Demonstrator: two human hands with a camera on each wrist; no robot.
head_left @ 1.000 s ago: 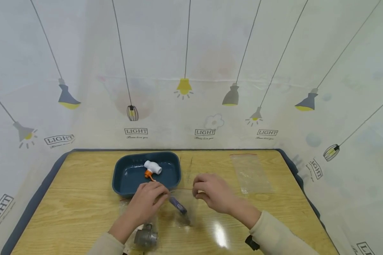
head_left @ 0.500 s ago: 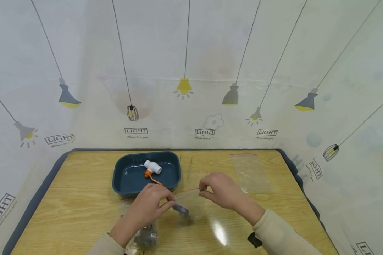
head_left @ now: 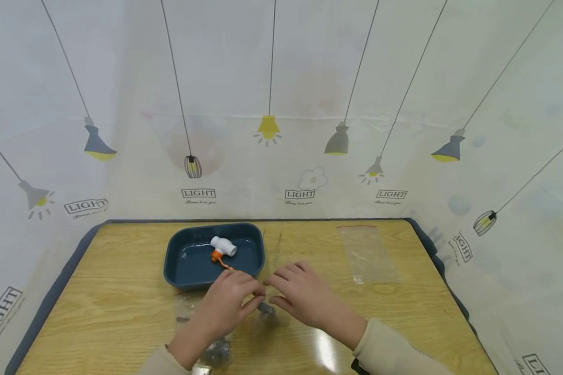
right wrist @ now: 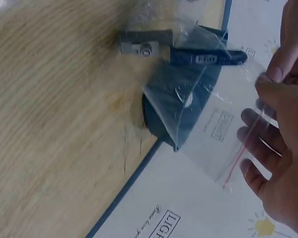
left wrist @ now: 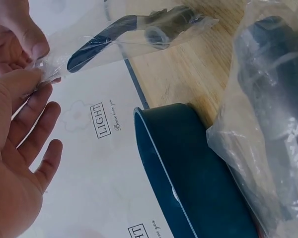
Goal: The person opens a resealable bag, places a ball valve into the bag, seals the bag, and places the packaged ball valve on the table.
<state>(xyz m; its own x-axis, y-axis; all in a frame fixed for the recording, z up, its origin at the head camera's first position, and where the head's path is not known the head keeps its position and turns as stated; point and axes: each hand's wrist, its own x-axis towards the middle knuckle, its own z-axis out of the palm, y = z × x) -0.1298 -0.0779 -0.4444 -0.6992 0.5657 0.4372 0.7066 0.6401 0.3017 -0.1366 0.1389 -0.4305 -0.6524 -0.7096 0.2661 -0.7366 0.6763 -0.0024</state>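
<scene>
My left hand (head_left: 232, 299) pinches the top edge of a clear zip bag (right wrist: 228, 171) between thumb and forefinger. The right hand (head_left: 305, 299) has come up beside it; its thumb and forefinger pinch the bag's top edge close to the left fingertips in the right wrist view, its other fingers spread behind the plastic. Inside the hanging bag is a valve with a grey body (right wrist: 146, 44) and a dark blue lever handle (left wrist: 102, 44). In the head view the hands hide most of this bag.
A dark blue tray (head_left: 169, 268) at the back left holds a white ball valve (head_left: 223, 246) with an orange handle. Another clear bag with a dark grey fitting (head_left: 216, 351) lies under the left forearm. A flat zip bag (head_left: 370, 255) lies at the back right.
The right hand has moved left along the bag's top edge, from well apart to beside the left hand. The left hand has shifted slightly right.
</scene>
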